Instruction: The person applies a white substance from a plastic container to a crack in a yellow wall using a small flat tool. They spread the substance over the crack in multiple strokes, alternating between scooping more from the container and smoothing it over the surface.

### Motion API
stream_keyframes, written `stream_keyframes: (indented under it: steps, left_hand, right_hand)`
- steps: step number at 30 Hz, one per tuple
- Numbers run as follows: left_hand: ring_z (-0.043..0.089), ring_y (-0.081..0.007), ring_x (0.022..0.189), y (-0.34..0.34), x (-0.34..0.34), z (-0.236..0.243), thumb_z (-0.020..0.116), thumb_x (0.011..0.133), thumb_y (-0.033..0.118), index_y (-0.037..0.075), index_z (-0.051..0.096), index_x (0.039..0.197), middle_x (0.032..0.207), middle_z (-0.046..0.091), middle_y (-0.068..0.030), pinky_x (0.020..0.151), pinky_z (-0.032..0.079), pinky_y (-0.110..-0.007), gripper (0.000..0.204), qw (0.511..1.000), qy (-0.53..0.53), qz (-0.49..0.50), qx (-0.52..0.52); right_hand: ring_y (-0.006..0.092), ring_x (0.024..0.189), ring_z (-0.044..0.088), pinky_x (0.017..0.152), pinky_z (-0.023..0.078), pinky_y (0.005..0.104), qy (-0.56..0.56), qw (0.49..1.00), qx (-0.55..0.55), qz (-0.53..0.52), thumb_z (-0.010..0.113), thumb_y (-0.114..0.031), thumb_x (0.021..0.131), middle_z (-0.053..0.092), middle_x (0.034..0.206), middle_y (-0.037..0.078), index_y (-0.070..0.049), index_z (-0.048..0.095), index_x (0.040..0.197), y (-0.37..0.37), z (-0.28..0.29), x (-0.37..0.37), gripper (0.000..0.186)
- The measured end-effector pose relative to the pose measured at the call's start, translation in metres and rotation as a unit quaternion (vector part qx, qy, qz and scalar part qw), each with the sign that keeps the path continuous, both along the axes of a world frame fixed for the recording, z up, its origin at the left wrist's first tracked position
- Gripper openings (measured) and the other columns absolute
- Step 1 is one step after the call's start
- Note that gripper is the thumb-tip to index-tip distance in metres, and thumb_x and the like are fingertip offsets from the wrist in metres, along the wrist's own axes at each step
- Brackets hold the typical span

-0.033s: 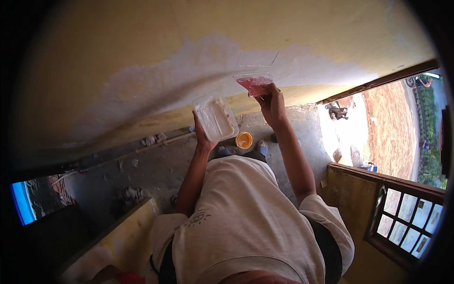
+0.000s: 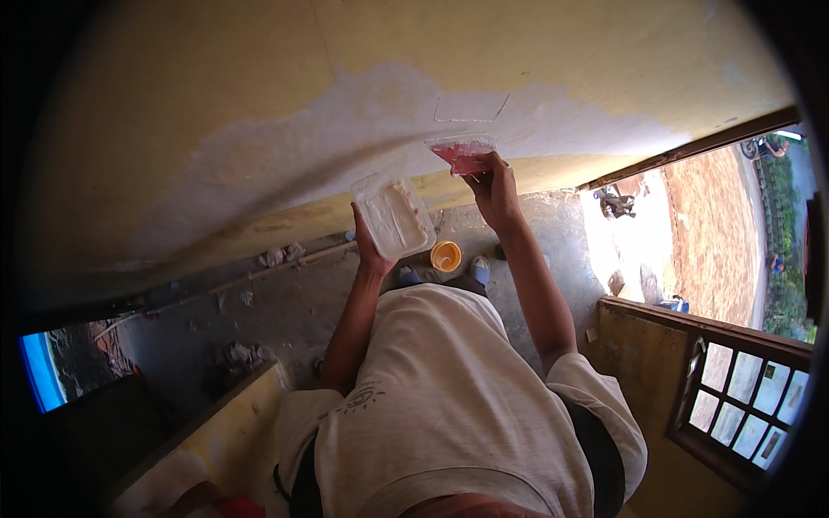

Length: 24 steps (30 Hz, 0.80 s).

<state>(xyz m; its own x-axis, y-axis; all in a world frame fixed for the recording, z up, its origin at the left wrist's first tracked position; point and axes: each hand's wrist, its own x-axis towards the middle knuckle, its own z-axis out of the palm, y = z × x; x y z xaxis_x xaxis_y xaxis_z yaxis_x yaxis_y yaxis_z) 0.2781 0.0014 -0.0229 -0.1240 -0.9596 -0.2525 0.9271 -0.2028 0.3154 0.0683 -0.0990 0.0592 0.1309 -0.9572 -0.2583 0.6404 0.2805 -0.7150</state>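
Observation:
My left hand (image 2: 370,246) is closed round the side of a clear plastic tub (image 2: 425,240), which is tilted and smeared inside with white paste (image 2: 393,216). In my right hand (image 2: 496,194) is a red putty spreader (image 2: 462,157), pinched between thumb and fingers. Its wide far edge carries white paste and lies at the wall (image 2: 285,78); whether it presses on the surface I cannot tell. Around the spreader the yellow wall has a broad whitish patch (image 2: 363,108), with thin outlined ridges just beyond the blade.
A yellow bucket (image 2: 446,256) stands on the grey floor beside my feet (image 2: 479,269). Rubble and a long pole (image 2: 294,262) lie along the wall's foot. To the right are a bright doorway and a paned window (image 2: 747,397). A low yellow partition (image 2: 233,414) rises at lower left.
My right hand and the red putty spreader have shifted very slightly to the left. The left hand and the tub hold their place.

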Motion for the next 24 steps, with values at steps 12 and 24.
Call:
stream_keyframes:
  steps: [12, 24]
  left_hand:
    - [0.060, -0.0283, 0.116, 0.003, 0.006, -0.003, 0.033, 0.097, 0.068, 0.015, 0.048, 0.142, 0.134, 0.058, -0.0082, 0.099, 0.049, -0.049, 0.071, 1.000, -0.008, 0.008, 0.029]
    - [0.058, -0.0317, 0.119, 0.008, 0.010, -0.021, 0.037, 0.095, 0.070, 0.014, 0.043, 0.146, 0.137, 0.056, -0.0113, 0.098, 0.050, -0.052, 0.076, 1.000, 0.003, 0.027, -0.002]
  right_hand:
    - [0.0260, 0.100, 0.064, 0.098, 0.053, 0.0351, -0.030, 0.992, -0.120, -0.041, 0.048, -0.009, 0.096, 0.064, 0.101, 0.019, 0.008, 0.058, 0.096, -0.034, 0.133, -0.017, 0.019]
    - [0.0254, 0.091, 0.068, 0.086, 0.055, 0.0372, 0.066, 0.997, -0.023, 0.010, 0.047, -0.015, 0.096, 0.069, 0.097, 0.018, 0.004, 0.061, 0.098, -0.012, 0.005, -0.032, 0.024]
